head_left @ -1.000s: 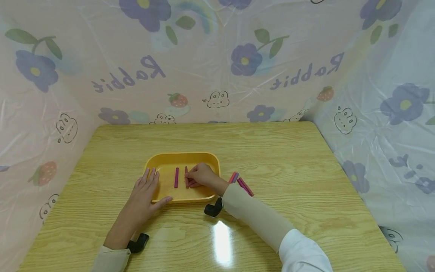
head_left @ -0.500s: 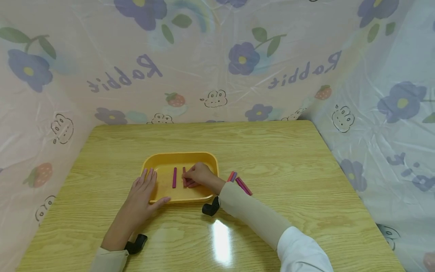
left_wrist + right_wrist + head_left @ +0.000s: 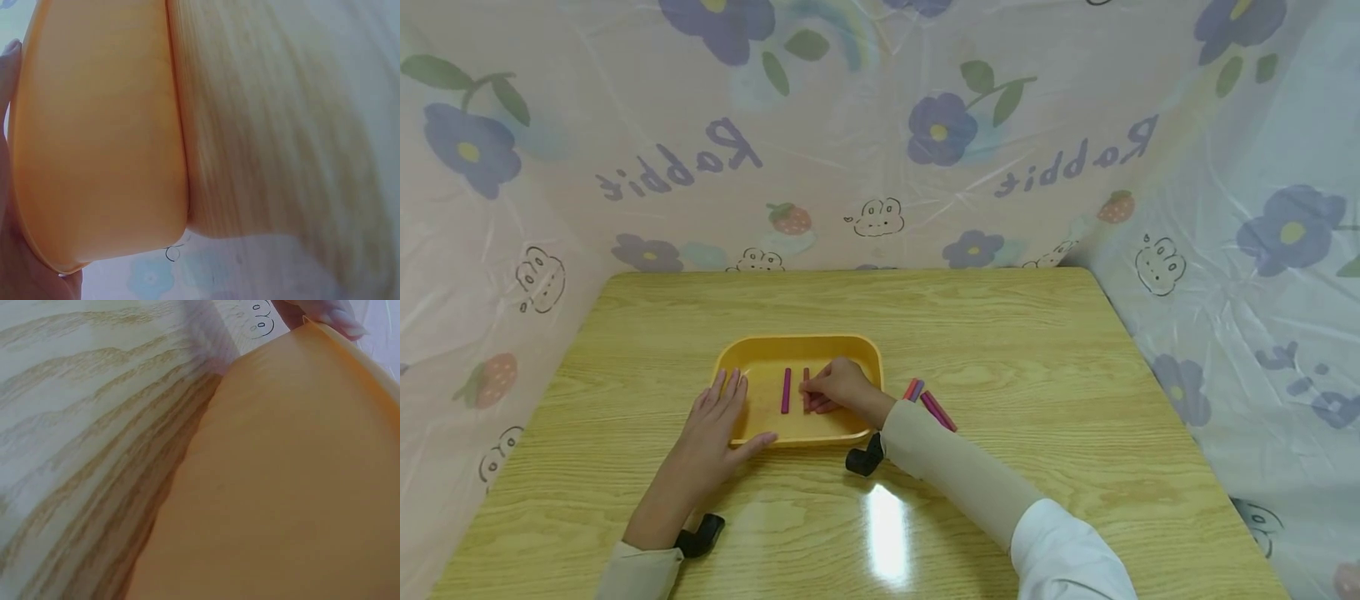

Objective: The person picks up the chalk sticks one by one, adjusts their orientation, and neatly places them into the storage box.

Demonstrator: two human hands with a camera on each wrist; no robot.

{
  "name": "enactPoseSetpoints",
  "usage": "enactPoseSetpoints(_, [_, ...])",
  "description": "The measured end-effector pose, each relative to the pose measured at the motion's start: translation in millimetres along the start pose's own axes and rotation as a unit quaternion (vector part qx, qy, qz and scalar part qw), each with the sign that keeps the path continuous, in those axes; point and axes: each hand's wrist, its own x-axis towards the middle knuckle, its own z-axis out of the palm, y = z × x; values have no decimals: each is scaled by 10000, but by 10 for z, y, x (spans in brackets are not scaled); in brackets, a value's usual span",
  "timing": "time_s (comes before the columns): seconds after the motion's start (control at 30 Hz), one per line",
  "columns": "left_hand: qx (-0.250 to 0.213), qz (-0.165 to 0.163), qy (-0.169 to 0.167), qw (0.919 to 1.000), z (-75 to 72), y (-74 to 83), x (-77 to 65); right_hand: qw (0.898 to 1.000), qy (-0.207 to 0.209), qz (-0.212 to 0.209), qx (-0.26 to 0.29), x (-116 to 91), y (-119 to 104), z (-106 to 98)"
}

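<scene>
My left hand (image 3: 718, 429) rests over the left end of a yellow tray (image 3: 797, 339), fingers straight inside it and thumb on the front rim. My right hand (image 3: 842, 385) reaches into the tray, its thumb and fingers bent together at a thin reddish-brown stick (image 3: 807, 375) standing lengthwise to me. Another reddish stick (image 3: 826, 408) lies slanted, partly hidden beneath that hand. To the left a magenta stick (image 3: 786, 391) lies apart, parallel to the first. Both wrist views are mostly filled by the tray's outer wall (image 3: 100, 137), with the right wrist view showing left fingertips (image 3: 345, 322) at its rim.
Right of the tray, several sticks lie on the wooden table (image 3: 1037, 350): an orange-red stick (image 3: 910, 389), a purple stick (image 3: 917, 390) and a magenta stick (image 3: 935, 408) among them, partly behind the right sleeve (image 3: 962, 458). A printed curtain (image 3: 850, 150) encloses the table's back and sides.
The head view has shifted slightly. The right fingertips stay at the reddish-brown stick with barely any movement, and the left hand keeps its place on the tray.
</scene>
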Motion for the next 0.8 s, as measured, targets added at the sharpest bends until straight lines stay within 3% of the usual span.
enactPoseSetpoints(0.8, [-10,13,58,10000,4,-14,6,9999,81,31,74,7,2,-9])
